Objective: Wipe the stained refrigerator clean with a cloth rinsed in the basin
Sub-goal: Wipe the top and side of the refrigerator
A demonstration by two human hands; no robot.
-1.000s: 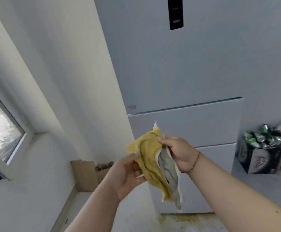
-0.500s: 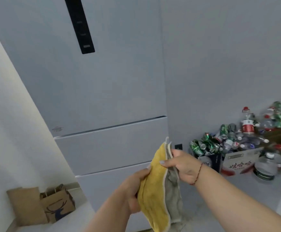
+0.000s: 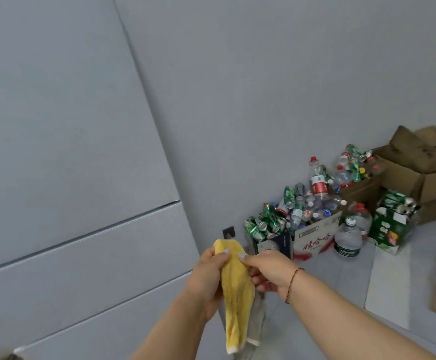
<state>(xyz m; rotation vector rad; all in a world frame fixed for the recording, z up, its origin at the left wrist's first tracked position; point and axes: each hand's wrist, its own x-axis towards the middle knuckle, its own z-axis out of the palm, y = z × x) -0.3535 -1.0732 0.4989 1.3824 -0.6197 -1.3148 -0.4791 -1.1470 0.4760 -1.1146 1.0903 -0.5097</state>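
A yellow cloth (image 3: 235, 294) with a grey underside hangs folded lengthwise in front of me. My left hand (image 3: 209, 279) pinches its upper left edge and my right hand (image 3: 269, 274) pinches its upper right edge, a red string bracelet on that wrist. The pale grey refrigerator (image 3: 69, 152) fills the left half of the view, its lower drawer fronts just left of my hands. No stain shows on the visible door surface. No basin is in view.
Against the grey wall at the right sits a pile of crushed green cans and plastic bottles (image 3: 302, 206) in cardboard boxes. A large water bottle (image 3: 348, 239), a green carton (image 3: 391, 224) and brown boxes (image 3: 419, 167) stand further right on the floor.
My view has swung right: the refrigerator slid to the left and the can pile came to the centre right. The cloth is gathered narrower between both hands.
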